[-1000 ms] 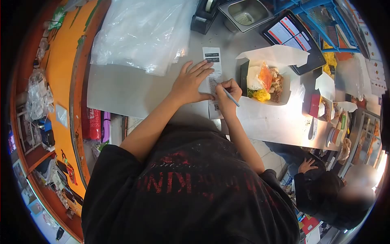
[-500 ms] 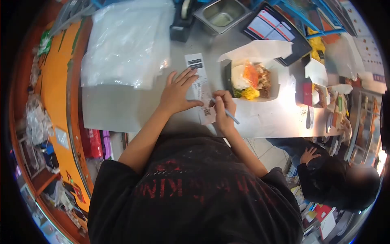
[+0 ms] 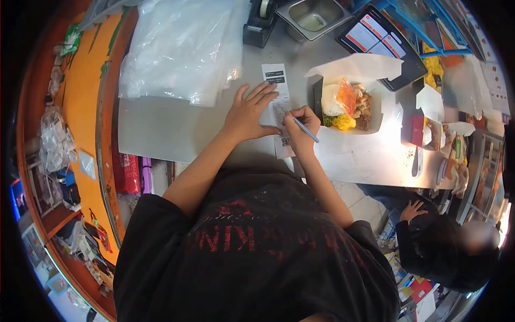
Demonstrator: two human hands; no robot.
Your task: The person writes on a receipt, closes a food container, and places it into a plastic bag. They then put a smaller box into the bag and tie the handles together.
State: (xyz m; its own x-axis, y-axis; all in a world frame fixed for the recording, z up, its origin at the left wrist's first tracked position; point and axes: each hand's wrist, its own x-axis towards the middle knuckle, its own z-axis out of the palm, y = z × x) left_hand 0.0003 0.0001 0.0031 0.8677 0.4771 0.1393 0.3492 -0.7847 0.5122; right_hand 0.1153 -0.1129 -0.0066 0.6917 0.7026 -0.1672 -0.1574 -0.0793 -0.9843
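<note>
A long printed receipt (image 3: 277,109) lies on the metal counter (image 3: 161,129). My left hand (image 3: 249,115) rests flat with spread fingers on the receipt's left side. In my right hand (image 3: 301,126) is a grey-blue pen (image 3: 306,130), its tip on the printed part of the paper. Just right of my right hand stands an open takeaway box (image 3: 377,115) with rice, yellow and green food and browned pieces.
Clear plastic bags (image 3: 177,53) lie at the back left. Behind are a tape dispenser (image 3: 259,29), a metal tray (image 3: 311,16) and a tablet (image 3: 375,37). A smaller food box (image 3: 418,130) stands at right. Another person (image 3: 440,247) is at lower right.
The whole view has shifted, so the counter items appear further right. The pen tip sits higher up the receipt, and my right hand has moved up along it. My left hand stays on the paper.
</note>
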